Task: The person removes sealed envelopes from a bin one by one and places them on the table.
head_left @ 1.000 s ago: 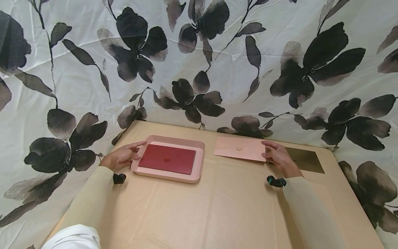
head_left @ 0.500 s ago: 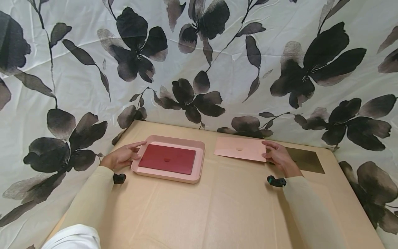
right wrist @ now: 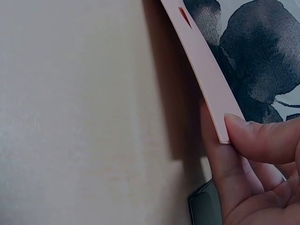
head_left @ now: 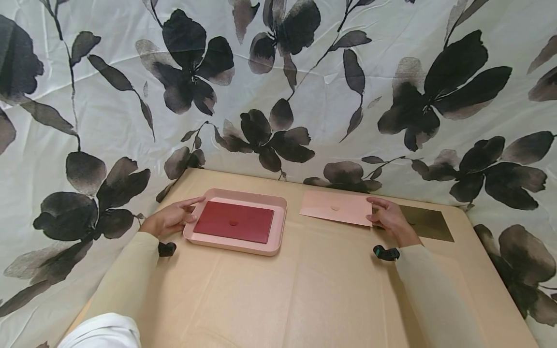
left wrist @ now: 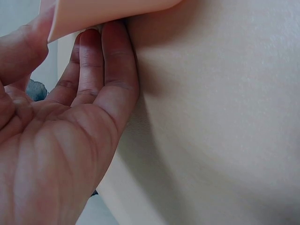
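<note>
My left hand (head_left: pixel 167 220) pinches the left side of a pink tray (head_left: pixel 279 220), thumb on top of the rim and fingers below it, as the left wrist view shows. In that tray lies a dark red envelope (head_left: pixel 234 222) with a small half-round notch. Over at the back right, my right hand (head_left: pixel 390 220) holds a light pink envelope (head_left: pixel 335 208) by its right end. The right wrist view shows the thumb on one face of the envelope (right wrist: pixel 206 79) and fingers behind it, with a shadow under it. A dark gold envelope (head_left: pixel 428 224) lies right of that hand, partly hidden by it.
A beige cover lies over the table (head_left: pixel 278 299), whose rear edge meets a white curtain (head_left: pixel 339 96) printed with black flowers. Dark bands (head_left: pixel 386 253) with small devices sit on both wrists.
</note>
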Demonstrator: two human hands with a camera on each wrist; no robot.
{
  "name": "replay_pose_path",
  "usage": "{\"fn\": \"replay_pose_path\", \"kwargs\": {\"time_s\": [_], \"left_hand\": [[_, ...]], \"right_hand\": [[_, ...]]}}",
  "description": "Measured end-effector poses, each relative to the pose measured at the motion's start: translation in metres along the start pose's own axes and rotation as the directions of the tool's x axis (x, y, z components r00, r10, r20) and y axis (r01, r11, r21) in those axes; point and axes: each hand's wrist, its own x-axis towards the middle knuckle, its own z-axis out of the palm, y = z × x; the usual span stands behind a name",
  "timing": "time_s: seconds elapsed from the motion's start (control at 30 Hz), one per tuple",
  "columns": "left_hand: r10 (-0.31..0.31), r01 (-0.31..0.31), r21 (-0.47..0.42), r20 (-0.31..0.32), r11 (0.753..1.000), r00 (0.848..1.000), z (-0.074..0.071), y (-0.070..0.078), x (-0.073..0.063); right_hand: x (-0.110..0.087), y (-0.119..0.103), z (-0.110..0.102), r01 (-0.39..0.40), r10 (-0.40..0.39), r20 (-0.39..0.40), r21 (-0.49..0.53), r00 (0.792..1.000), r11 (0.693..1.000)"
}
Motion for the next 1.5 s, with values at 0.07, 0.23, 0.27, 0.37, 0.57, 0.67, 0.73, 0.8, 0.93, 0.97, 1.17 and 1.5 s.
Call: {"fn": "replay_pose_path", "kwargs": {"time_s": [0.07,0.23,0.27,0.37,0.57,0.67,0.73,0.8,0.93,0.97,1.17,1.5], "left_hand": [[0.004,-0.004,-0.005,0.005,1.000,1.000,0.000,-0.001,0.000],[0.004,-0.004,-0.011,0.005,1.000,1.000,0.000,-0.001,0.001],[0.005,-0.005,-0.011,0.002,1.000,1.000,0.000,-0.001,0.001],[0.007,-0.007,-0.017,0.002,1.000,1.000,0.000,-0.001,0.001],[0.009,-0.009,-0.026,0.008,1.000,1.000,-0.001,-0.001,0.001],[0.008,-0.008,-0.029,0.011,1.000,1.000,-0.001,0.000,0.001],[0.005,-0.005,-0.027,0.010,1.000,1.000,-0.001,0.000,0.002],[0.005,-0.005,-0.023,0.012,1.000,1.000,-0.001,0.000,0.002],[0.003,-0.003,-0.028,0.014,1.000,1.000,-0.001,0.000,0.003],[0.003,-0.003,-0.030,0.014,1.000,1.000,-0.001,0.000,0.003],[0.004,-0.003,-0.039,0.020,0.999,1.000,0.000,0.000,0.004],[0.005,-0.004,-0.035,0.016,0.999,1.000,-0.002,-0.002,0.003]], "right_hand": [[0.000,0.000,0.000,-0.001,0.000,-0.003,-0.018,1.000,1.000],[0.002,0.000,0.001,0.000,0.000,-0.012,-0.051,1.000,0.999],[0.002,0.000,0.001,-0.001,0.000,-0.014,-0.056,1.000,0.998],[0.004,0.000,0.003,-0.002,0.001,-0.022,-0.069,1.000,0.998],[0.006,0.000,0.004,0.002,-0.005,-0.032,-0.091,0.999,0.996],[0.005,0.001,0.004,0.005,-0.009,-0.037,-0.104,0.999,0.995],[0.005,0.001,0.004,0.004,-0.008,-0.045,-0.103,0.999,0.995],[0.006,0.001,0.003,-0.003,-0.002,-0.055,-0.096,0.998,0.995],[0.007,0.001,0.002,-0.014,0.008,-0.065,-0.090,0.998,0.996],[0.007,0.000,0.002,-0.017,0.011,-0.067,-0.093,0.998,0.996],[0.007,0.000,0.002,-0.018,0.011,-0.062,-0.113,0.998,0.993],[0.010,-0.002,0.005,-0.010,0.003,-0.061,-0.119,0.998,0.993]]}}
